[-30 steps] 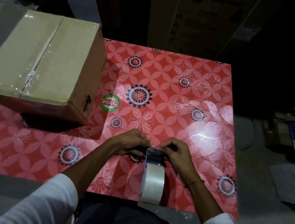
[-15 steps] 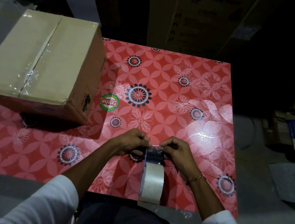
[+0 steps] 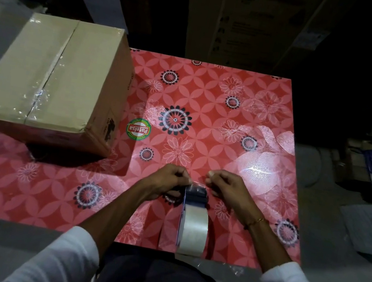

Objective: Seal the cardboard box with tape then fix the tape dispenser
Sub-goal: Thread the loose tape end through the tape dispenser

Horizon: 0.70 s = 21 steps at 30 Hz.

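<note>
Blue tape dispenser (image 3: 196, 194), long axis pointing away, both hands (image 3: 226, 187) pinching its clear tape (image 3: 197, 184).

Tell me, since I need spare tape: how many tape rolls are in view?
1: the tape roll sits in the tape dispenser at the table's near edge, between both hands. Others may be hidden in the dark surroundings.

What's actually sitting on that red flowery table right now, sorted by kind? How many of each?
Cardboard box: 1
Tape dispenser with its roll of tape: 1
Round green sticker: 1
Hands at the dispenser: 2, left hand and right hand
Total: 5
</note>
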### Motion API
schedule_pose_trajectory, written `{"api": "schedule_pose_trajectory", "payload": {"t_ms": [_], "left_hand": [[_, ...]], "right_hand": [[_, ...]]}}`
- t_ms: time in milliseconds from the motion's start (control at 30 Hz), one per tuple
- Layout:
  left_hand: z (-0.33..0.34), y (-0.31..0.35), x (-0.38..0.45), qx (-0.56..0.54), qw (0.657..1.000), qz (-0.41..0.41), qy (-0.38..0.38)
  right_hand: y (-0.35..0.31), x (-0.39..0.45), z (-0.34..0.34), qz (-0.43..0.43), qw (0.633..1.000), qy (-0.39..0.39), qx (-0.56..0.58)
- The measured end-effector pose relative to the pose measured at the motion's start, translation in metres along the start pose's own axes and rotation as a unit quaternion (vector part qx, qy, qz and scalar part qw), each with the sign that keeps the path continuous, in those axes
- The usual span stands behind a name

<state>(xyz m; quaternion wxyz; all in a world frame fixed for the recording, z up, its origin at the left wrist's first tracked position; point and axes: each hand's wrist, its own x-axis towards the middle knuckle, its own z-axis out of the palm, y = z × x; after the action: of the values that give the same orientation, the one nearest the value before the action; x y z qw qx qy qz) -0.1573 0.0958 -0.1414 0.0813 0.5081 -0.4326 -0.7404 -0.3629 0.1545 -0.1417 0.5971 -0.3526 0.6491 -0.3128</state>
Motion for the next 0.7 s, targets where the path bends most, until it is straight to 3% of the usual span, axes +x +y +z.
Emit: {"api": "schedule_pose_trajectory", "payload": {"t_ms": [167, 367, 700], "left_hand": [[0.0, 0.001, -0.001, -0.006, 1.0, 0.001, -0.003], [-0.001, 0.003, -0.003, -0.02, 0.999, 0.015, -0.029], [-0.006, -0.002, -0.001, -0.008, 0.999, 0.01, -0.036]], "right_hand": [[-0.012, 0.001, 0.014, -0.037, 0.991, -0.052, -0.12], [-0.024, 0.009, 0.013, -0.004, 0.986, -0.107, -0.132], [-0.025, 0.02, 0.008, 0.022, 0.983, -0.121, -0.14]]}}
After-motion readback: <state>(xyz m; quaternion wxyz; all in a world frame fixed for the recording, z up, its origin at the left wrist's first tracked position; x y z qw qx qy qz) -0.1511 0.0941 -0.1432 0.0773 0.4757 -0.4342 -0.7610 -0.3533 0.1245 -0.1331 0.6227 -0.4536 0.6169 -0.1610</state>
